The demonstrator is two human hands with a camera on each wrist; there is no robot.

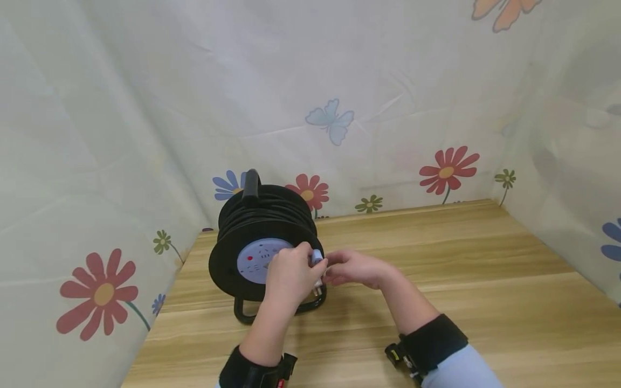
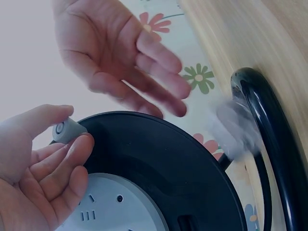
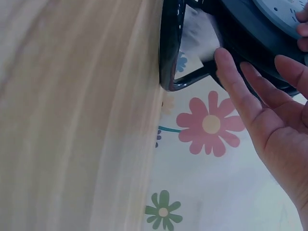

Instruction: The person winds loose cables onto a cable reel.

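A black cable reel [image 1: 242,231] with a pale grey socket face [image 1: 254,261] stands on its tube stand [image 1: 247,315] at the table's back left. My left hand [image 1: 303,260] pinches a small grey knob [image 1: 316,256] at the reel's right rim; in the left wrist view the thumb and fingers of the left hand [image 2: 72,139] close on this knob [image 2: 66,130]. My right hand [image 1: 336,269] hovers just right of it, fingers loose and holding nothing [image 2: 159,77] [image 3: 250,82]. A blurred grey-white plug [image 2: 236,127] [image 1: 317,288] hangs by the stand.
The wooden table [image 1: 461,280] stretches right and toward me. Flower-printed cloth walls [image 1: 97,161] close in the left, back and right sides, and the reel sits near the left corner. Black wrist bands [image 1: 432,339] are on both arms.
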